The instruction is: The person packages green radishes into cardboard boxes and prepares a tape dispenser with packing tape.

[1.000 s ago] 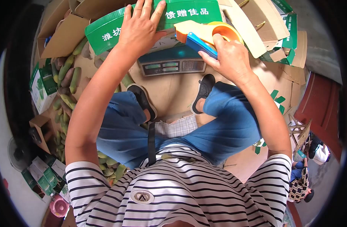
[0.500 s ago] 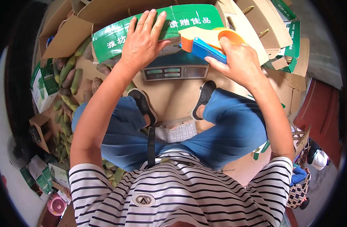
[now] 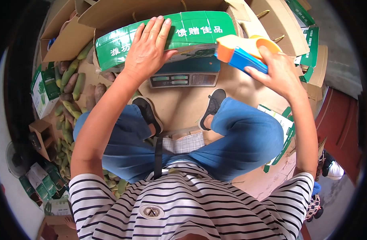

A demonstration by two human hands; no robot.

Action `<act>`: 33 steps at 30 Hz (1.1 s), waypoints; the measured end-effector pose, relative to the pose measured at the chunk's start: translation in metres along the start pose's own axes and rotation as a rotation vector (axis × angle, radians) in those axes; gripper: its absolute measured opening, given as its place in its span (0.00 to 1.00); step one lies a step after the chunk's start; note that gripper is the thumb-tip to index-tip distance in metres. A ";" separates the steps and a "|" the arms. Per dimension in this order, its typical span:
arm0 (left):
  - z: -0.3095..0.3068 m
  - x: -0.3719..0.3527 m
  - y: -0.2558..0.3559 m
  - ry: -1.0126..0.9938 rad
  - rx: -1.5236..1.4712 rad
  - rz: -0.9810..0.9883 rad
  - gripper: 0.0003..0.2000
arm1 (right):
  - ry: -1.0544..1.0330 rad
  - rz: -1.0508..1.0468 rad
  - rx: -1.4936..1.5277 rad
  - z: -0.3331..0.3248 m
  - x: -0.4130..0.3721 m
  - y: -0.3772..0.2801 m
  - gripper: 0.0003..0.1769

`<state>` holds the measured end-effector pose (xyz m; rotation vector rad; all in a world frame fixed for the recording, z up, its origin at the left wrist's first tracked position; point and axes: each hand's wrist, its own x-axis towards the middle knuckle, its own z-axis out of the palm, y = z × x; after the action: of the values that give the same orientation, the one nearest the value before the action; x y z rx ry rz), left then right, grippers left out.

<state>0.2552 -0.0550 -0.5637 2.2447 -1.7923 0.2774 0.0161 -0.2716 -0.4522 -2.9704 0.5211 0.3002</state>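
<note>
A green-topped cardboard box [image 3: 199, 30] with white characters rests on a digital scale [image 3: 183, 80], whose display faces me. My left hand [image 3: 147, 50] lies flat on the left part of the green panel, fingers stretched out. At the box's right end, my right hand [image 3: 276, 70] grips a blue and orange tape dispenser [image 3: 247, 60] with a roll of yellowish tape. The dispenser's front touches or nearly touches the box's right edge; I cannot tell which.
Green and purple root vegetables [image 3: 73, 86] lie on the left. Open cardboard boxes [image 3: 67, 34] stand behind the green one. My shoes [image 3: 215, 106] are before the scale. A flattened green and white carton [image 3: 281, 132] lies by my right knee.
My right hand has moved right with the tape dispenser, away from the middle of the box. My left hand stays on the panel. The view has shifted slightly.
</note>
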 end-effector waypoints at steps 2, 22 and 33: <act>0.000 -0.001 0.000 -0.001 0.008 0.000 0.39 | -0.023 0.039 -0.018 -0.005 -0.005 0.015 0.29; -0.006 -0.001 0.005 -0.036 0.030 0.001 0.38 | -0.028 0.081 0.161 -0.005 -0.012 0.075 0.28; -0.014 0.002 0.011 -0.082 0.055 0.005 0.37 | 0.047 0.114 0.081 0.007 -0.016 0.076 0.29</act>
<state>0.2450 -0.0550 -0.5492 2.3213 -1.8534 0.2419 -0.0262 -0.3363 -0.4614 -2.8809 0.6920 0.2140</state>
